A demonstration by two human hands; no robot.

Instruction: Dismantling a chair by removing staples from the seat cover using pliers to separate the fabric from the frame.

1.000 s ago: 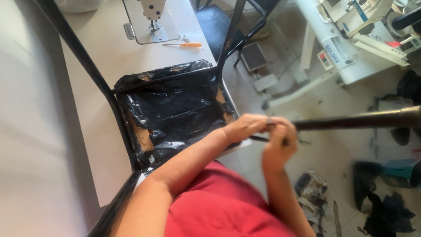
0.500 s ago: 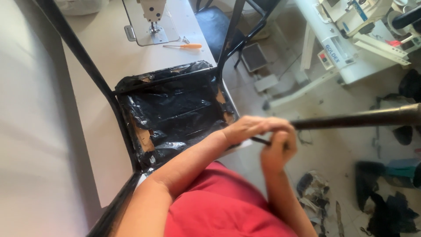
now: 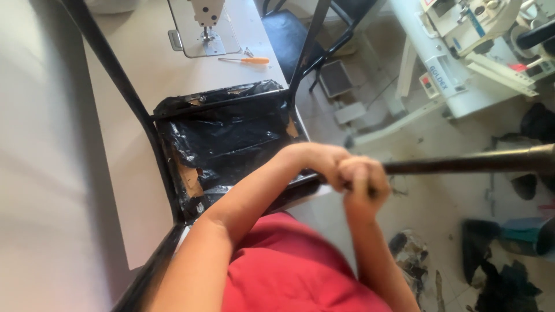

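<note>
Leg (image 3: 462,163): dark metal tube, dull sheen, scuffed; gripped by left hand (image 3: 315,162) and right hand (image 3: 361,184).
Frame (image 3: 110,63): black painted metal, smooth, semi-matt.
Seat (image 3: 231,138): underside in glossy, wrinkled black plastic film; torn at 8 o'clock, bare brown board, rough.
Table (image 3: 133,190): pale laminate, smooth, matt.
Shirt (image 3: 289,277): red cloth, soft, matt.

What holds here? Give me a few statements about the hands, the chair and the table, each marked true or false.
1. Both the left hand and the right hand grip the dark metal leg. True.
2. The upturned chair lies on the floor. False: it rests on the table.
3. An orange-handled screwdriver lies on the table. True.
4. The screwdriver is in the right hand. False: it lies apart, near the sewing machine.
</note>
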